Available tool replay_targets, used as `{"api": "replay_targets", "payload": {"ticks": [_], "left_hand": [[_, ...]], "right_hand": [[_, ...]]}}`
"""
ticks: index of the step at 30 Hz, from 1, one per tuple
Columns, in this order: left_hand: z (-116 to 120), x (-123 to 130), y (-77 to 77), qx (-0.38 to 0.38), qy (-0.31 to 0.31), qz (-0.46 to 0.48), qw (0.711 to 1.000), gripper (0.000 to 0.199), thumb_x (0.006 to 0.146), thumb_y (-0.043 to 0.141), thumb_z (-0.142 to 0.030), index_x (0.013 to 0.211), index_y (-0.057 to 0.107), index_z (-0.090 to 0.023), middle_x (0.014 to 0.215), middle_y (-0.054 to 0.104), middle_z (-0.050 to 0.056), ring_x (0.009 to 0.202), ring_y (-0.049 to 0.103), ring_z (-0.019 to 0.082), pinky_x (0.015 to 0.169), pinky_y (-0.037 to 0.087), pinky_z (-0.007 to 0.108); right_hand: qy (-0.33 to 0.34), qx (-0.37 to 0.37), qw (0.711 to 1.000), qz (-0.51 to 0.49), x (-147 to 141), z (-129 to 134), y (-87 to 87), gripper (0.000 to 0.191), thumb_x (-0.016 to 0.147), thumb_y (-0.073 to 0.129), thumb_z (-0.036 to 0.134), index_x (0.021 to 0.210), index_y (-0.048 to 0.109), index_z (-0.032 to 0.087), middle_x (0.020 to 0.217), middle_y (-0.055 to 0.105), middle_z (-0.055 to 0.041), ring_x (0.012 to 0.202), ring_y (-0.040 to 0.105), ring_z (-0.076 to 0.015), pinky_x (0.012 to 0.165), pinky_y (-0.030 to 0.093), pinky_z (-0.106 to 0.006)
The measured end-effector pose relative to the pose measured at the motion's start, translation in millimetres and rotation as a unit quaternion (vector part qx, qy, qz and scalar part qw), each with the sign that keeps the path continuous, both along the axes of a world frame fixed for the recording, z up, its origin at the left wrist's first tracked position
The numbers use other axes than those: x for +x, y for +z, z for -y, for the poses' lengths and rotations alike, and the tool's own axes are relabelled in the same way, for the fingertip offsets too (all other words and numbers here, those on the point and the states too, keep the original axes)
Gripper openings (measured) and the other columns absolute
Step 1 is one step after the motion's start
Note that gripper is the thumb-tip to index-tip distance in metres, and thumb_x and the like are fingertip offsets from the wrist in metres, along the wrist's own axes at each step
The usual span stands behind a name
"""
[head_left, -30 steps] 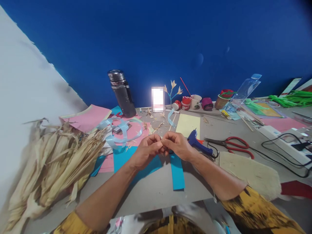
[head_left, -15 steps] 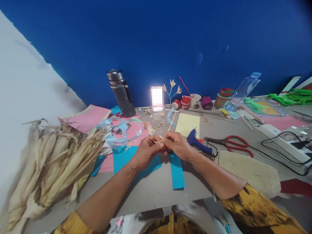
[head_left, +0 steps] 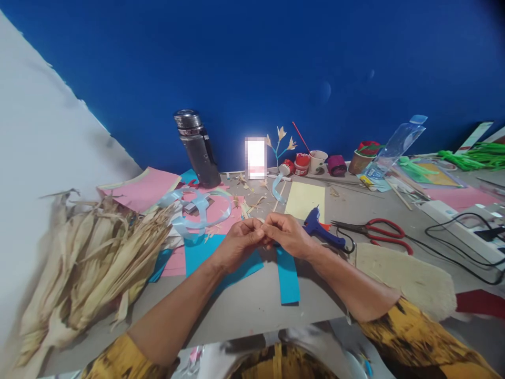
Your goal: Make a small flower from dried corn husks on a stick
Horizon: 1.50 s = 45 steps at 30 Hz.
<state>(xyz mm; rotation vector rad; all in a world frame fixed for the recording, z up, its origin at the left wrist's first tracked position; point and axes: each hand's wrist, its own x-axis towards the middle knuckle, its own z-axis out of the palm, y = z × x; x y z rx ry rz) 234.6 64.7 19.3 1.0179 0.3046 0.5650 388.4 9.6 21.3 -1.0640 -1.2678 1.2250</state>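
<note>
My left hand (head_left: 241, 241) and my right hand (head_left: 287, 234) meet fingertip to fingertip above the table, both closed in a pinch. Whatever small thing lies between the fingers is mostly hidden; I cannot make it out. Beneath my left hand spreads a blue paper sheet (head_left: 203, 258). A narrow blue paper strip (head_left: 289, 281) lies under my right hand. Just right of that hand rests a blue glue gun (head_left: 321, 230). Beyond the hands are a pale yellow paper (head_left: 304, 200) and a curl of light blue ribbon (head_left: 278, 188).
Dried corn husks (head_left: 82, 268) fill the left side, near a dark thermos (head_left: 199, 155). Red-handled scissors (head_left: 384, 231), a beige cloth pad (head_left: 406, 279) and a white power strip (head_left: 461, 226) with cords lie right. Husk flowers on a stem (head_left: 279, 150) and a paper cup (head_left: 317, 161) stand along the wall.
The view has shifted slightly, so the table things appear a little further right. Both hands stay pinched together, with only a slight movement of the fingers.
</note>
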Motion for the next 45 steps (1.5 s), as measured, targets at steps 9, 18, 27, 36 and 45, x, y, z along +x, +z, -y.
{"api": "replay_targets", "payload": {"ticks": [9, 18, 27, 36, 45], "left_hand": [[2, -1, 7.0, -0.023, 0.029, 0.025, 0.999, 0.034, 0.072, 0.078, -0.042, 0.083, 0.064, -0.014, 0.076, 0.064, 0.006, 0.075, 0.06, 0.019, 0.072, 0.047, 0.032], [-4, -1, 5.6, -0.027, 0.021, 0.011, 0.999, 0.026, 0.073, 0.078, -0.033, 0.077, 0.064, -0.012, 0.079, 0.067, 0.008, 0.073, 0.063, 0.018, 0.066, 0.046, 0.028], [-18, -8, 10.4, 0.02, 0.117, -0.076, 0.99, 0.021, 0.07, 0.077, -0.026, 0.072, 0.061, -0.014, 0.065, 0.059, 0.0, 0.059, 0.055, 0.011, 0.06, 0.043, 0.025], [-29, -16, 16.3, 0.242, 0.17, -0.256, 0.92, 0.015, 0.072, 0.069, -0.03, 0.073, 0.065, -0.015, 0.059, 0.059, 0.0, 0.054, 0.051, 0.013, 0.056, 0.039, 0.026], [-34, -24, 0.5, 0.481, 0.116, -0.511, 0.703, 0.012, 0.073, 0.06, -0.022, 0.063, 0.055, -0.019, 0.066, 0.057, 0.004, 0.062, 0.05, 0.018, 0.057, 0.025, 0.029]], "right_hand": [[-0.039, -0.002, 0.996, -0.081, 0, -4, -4.7, 0.043, 0.077, 0.072, 0.056, 0.071, 0.055, 0.017, 0.063, 0.062, 0.0008, 0.055, 0.061, -0.0114, 0.052, 0.051, -0.023], [-0.047, -0.016, 0.991, -0.123, -4, -5, -5.3, 0.046, 0.075, 0.072, 0.059, 0.07, 0.053, 0.018, 0.061, 0.06, 0.002, 0.051, 0.06, -0.0103, 0.049, 0.05, -0.022], [-0.113, 0.012, 0.994, 0.011, 9, -7, -2.0, 0.034, 0.082, 0.066, 0.05, 0.089, 0.07, 0.016, 0.081, 0.07, -0.0051, 0.051, 0.052, -0.0093, 0.048, 0.05, -0.025], [-0.113, 0.071, 0.984, 0.118, 10, -8, -0.6, 0.019, 0.079, 0.067, 0.032, 0.089, 0.07, 0.016, 0.077, 0.067, -0.0019, 0.067, 0.058, -0.0135, 0.06, 0.046, -0.025], [-0.156, -0.013, 0.984, 0.081, 20, -16, -3.6, 0.026, 0.076, 0.062, 0.028, 0.097, 0.07, 0.014, 0.066, 0.059, 0.0027, 0.05, 0.044, -0.0089, 0.048, 0.034, -0.024]]}}
